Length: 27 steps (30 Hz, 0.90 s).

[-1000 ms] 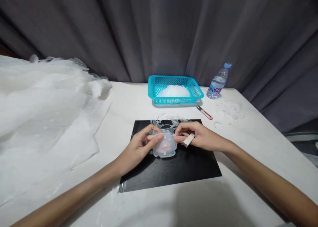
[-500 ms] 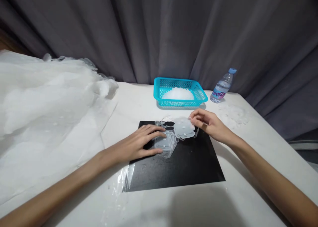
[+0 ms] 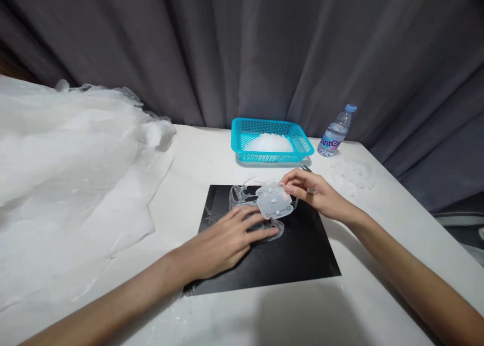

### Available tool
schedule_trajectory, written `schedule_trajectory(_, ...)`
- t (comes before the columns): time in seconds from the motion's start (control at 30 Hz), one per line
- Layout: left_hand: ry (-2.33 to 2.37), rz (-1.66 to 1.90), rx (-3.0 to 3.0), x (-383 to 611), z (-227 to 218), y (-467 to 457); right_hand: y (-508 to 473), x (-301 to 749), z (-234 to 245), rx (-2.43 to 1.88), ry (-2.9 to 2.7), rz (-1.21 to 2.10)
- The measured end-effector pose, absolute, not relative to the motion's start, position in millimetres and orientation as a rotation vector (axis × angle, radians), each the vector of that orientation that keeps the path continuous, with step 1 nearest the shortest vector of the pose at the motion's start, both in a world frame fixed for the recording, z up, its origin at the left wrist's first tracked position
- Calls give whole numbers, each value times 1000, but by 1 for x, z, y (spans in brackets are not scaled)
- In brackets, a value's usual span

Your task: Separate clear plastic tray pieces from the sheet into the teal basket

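Observation:
In the head view my right hand (image 3: 308,190) pinches the upper right edge of a flat translucent plastic sheet piece (image 3: 276,200) with rounded corners, small holes and thin printed lines. The piece is raised and tilted over a black mat (image 3: 298,255). My left hand (image 3: 234,235) lies on the mat with fingers spread, its fingertips just below the piece. Clear cut-out plastic scraps (image 3: 238,197) curl behind the left fingers, and more film (image 3: 279,229) shows around their tips. What lies under the left palm is hidden. A dark metal tip (image 3: 306,168) shows behind my right hand; its kind is unclear.
A blue perforated basket (image 3: 236,149) holds a heap of white translucent pieces (image 3: 269,143). Right of it stands a water bottle (image 3: 335,134), with clear scraps (image 3: 353,177) nearby. A large pile of translucent sheets (image 3: 68,184) covers the table's left. Grey curtains (image 3: 212,48) hang behind.
My left hand has moved right and slightly toward me across the scraps. The plastic piece in my right hand has shifted a little left and lower. A second piece under my left hand is now hidden.

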<state>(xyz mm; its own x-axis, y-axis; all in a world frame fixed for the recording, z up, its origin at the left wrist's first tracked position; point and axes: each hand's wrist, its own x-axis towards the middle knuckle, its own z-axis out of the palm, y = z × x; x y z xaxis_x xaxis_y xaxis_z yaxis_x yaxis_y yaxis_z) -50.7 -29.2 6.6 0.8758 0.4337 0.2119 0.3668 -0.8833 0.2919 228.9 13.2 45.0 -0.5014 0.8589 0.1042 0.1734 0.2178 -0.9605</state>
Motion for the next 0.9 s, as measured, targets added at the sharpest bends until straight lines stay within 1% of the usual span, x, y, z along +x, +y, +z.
schedule_trajectory(0.13,393,468,2863,-35,7,-40,15,230,40,-960,-1824,1343)
schedule_trajectory(0.23,393,587,2866,-41,13,-37,15,231,38,-977,-1839,1330)
schedule_trajectory(0.33,658,776,2676,-53,18,-28,15,230,36,-955,-1824,1345)
schedule_trajectory(0.43,1006,901,2166,-56,18,-20,13,226,33,-917,-1797,1406)
schedule_trajectory(0.5,1012,867,1822,-52,15,-17,11,223,30,-905,-1787,1448)
schedule_trajectory(0.6,900,800,1504,-47,8,-15,8,219,27,-915,-1780,1479)
schedule_trajectory(0.7,889,828,1392,-47,4,-13,7,217,24,-945,-1774,1466)
schedule_trajectory(0.9,881,829,1364,-49,3,-12,7,215,26,-1004,-1782,1462)
